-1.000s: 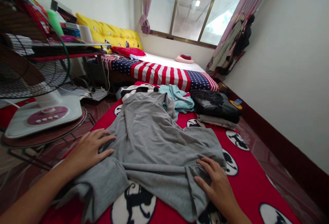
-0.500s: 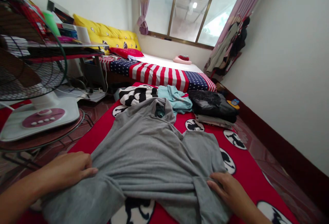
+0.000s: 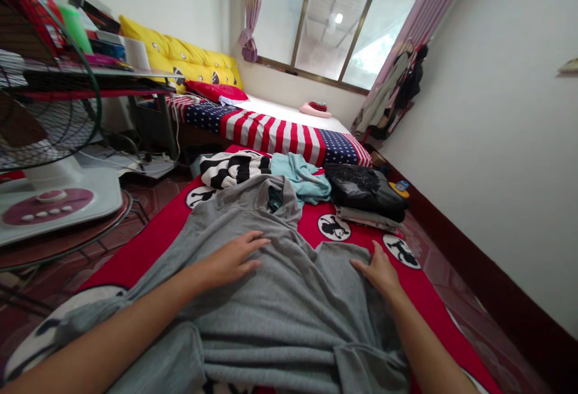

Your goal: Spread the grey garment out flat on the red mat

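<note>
A grey long-sleeved top with a high collar (image 3: 266, 297) lies spread over a red blanket (image 3: 311, 219) printed with round black-and-white figures. My left hand (image 3: 237, 256) is over the middle of the top's body, fingers apart and holding nothing. By the folded sleeve on the right is my right hand (image 3: 379, 267), thumb and fingers spread at the sleeve's upper edge. Whether either palm presses on the cloth I cannot tell. Beyond the collar lie a black-and-white patterned garment (image 3: 235, 168) and a light blue garment (image 3: 301, 176).
A stack of dark folded clothes (image 3: 368, 189) sits at the blanket's far right. On the left, a fan (image 3: 49, 201) stands on a round stool (image 3: 90, 243), near a cluttered desk (image 3: 108, 78). A bed (image 3: 280, 132) lies under the window; a wall bounds the right.
My left hand has left the lower left sleeve and moved up and right over the top's body. My right hand has let go of the lower right fold and moved up to the sleeve's far edge.
</note>
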`<action>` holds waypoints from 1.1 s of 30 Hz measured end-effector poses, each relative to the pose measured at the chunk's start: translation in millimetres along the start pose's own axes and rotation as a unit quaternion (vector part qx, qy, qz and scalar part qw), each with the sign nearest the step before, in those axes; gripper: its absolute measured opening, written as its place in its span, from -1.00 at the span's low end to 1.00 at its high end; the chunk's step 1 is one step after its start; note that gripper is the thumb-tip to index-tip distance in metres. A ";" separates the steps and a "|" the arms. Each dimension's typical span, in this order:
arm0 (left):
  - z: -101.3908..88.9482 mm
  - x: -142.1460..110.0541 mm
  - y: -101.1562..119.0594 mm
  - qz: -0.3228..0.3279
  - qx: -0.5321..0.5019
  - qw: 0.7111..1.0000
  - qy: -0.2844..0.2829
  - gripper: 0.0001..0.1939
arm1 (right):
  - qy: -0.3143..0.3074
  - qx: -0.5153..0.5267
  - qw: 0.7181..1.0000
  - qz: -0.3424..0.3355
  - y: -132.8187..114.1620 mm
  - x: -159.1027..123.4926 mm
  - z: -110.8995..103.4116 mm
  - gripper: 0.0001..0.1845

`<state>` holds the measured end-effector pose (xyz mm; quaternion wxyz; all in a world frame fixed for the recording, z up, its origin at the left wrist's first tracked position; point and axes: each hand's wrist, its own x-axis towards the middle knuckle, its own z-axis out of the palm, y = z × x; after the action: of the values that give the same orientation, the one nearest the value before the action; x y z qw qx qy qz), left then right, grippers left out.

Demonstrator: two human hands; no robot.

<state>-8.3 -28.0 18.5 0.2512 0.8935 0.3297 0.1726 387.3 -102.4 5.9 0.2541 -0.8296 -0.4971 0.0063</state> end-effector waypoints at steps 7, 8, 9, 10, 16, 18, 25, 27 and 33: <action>6.3 27.2 -18.6 -0.075 0.072 0.995 -0.008 -0.44 | 0.003 0.042 0.999 0.007 21.4 34.5 -20.9 -0.63; 8.0 32.7 -20.3 -0.085 0.084 0.993 -0.010 -0.43 | 0.031 0.055 0.997 0.038 28.4 42.6 -25.7 -0.60; 10.8 38.4 -22.1 -0.092 0.099 0.991 -0.009 -0.42 | 0.046 0.060 0.995 0.068 34.9 49.6 -28.9 -0.57; 14.5 43.8 -24.0 -0.097 0.116 0.989 0.000 -0.42 | 0.047 0.051 0.993 0.094 39.9 54.6 -29.9 -0.54; 38.2 57.4 -32.8 -0.097 0.214 0.966 0.104 -0.43 | 0.044 -0.214 0.973 0.071 16.3 47.2 -8.3 -0.57; 40.9 55.9 -33.6 -0.087 0.215 0.966 0.114 -0.43 | 0.081 -0.237 0.968 -0.010 -11.0 44.8 -1.0 -0.53; 38.6 52.0 -32.0 -0.077 0.177 0.971 0.144 -0.46 | -0.014 -0.034 0.983 -0.182 -137.7 54.7 45.3 -0.68; 36.4 50.1 -31.0 -0.072 0.152 0.973 0.155 -0.49 | -0.056 0.022 0.986 -0.153 -167.7 55.0 66.2 -0.45; 32.0 46.7 -32.1 -0.086 0.079 0.964 0.238 -0.74 | -0.147 0.078 0.981 -0.103 -215.9 73.9 92.9 -0.72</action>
<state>24.5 13.9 -18.9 0.1081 0.8120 0.4685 0.3309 222.8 78.7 35.3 0.2410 -0.7416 -0.6100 0.1409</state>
